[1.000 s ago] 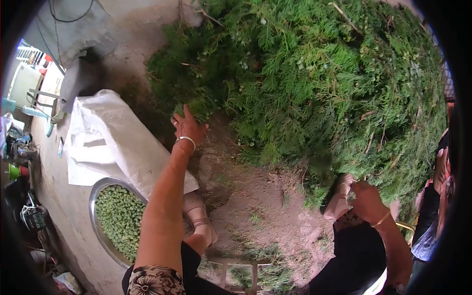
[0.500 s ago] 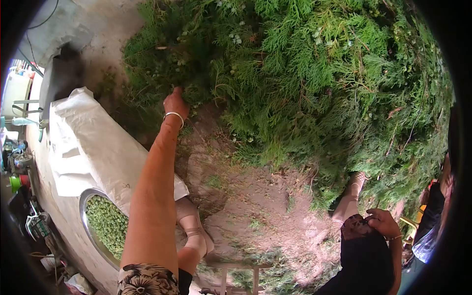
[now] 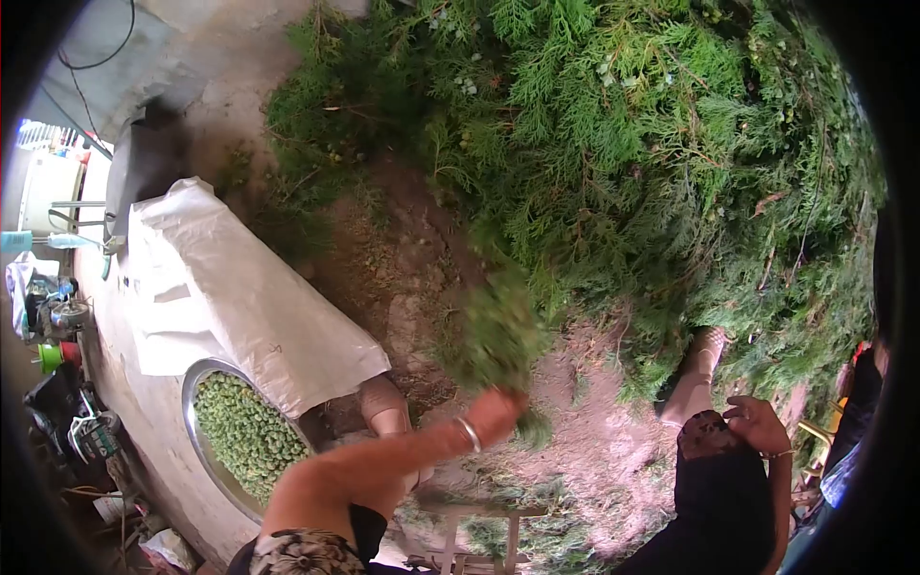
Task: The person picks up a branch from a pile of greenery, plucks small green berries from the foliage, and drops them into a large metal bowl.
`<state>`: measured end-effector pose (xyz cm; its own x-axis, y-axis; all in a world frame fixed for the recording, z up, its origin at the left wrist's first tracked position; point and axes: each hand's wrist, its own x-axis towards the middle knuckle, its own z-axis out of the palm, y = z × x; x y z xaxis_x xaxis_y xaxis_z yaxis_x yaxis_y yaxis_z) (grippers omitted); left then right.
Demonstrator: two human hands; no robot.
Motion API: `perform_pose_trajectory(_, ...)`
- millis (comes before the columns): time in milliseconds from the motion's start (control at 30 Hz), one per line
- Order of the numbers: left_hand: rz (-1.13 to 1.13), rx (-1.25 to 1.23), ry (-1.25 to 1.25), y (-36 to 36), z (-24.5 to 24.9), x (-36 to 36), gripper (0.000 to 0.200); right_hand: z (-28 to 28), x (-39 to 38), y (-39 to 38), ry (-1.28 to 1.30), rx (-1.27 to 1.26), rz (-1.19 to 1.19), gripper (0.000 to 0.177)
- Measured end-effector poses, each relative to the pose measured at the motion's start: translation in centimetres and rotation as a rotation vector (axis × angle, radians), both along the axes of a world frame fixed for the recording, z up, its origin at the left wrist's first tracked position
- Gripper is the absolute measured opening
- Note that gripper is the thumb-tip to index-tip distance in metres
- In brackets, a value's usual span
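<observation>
My left hand [image 3: 498, 412], with a bangle at the wrist, is closed on a leafy green conifer sprig [image 3: 496, 331], blurred by motion. It is over the bare ground in front of me, and the sprig points away from me. My right hand [image 3: 759, 425] rests on my right knee, its fingers loosely bent and slightly apart, with nothing seen in it. A large heap of conifer branches [image 3: 652, 163], some bearing pale cones, covers the ground ahead and to the right. At the left, a round metal basin [image 3: 195, 450] holds many small green cones [image 3: 244, 431].
A white sheet [image 3: 249, 287] lies over something beside the basin and partly overlaps its rim. A small wooden stool [image 3: 513, 541] stands at the bottom. Tools and clutter [image 3: 91, 431] line the left edge. Another person's dark clothing [image 3: 856, 407] shows at far right.
My left hand has pulled back from the heap's left part towards me and to the right, bringing a sprig with it. Soil now shows where it reached. My right hand stays on the knee.
</observation>
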<state>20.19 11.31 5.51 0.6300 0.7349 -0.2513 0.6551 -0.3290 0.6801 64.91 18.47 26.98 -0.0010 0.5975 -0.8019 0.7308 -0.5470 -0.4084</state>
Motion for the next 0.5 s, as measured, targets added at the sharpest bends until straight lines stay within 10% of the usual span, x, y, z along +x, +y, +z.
perform_pose_trajectory(267, -0.601, -0.362, 0.317, 0.5, 5.3, 8.3, 0.073, 10.4, -7.8, 0.6, -0.378, 0.199, 0.28, 0.045)
perform_pose_trajectory(500, -0.095, -0.159, 0.23, 4.1, 7.1, 5.6, 0.043, 17.4, -16.5, -4.2, -0.108, 0.487, 0.592, 0.05)
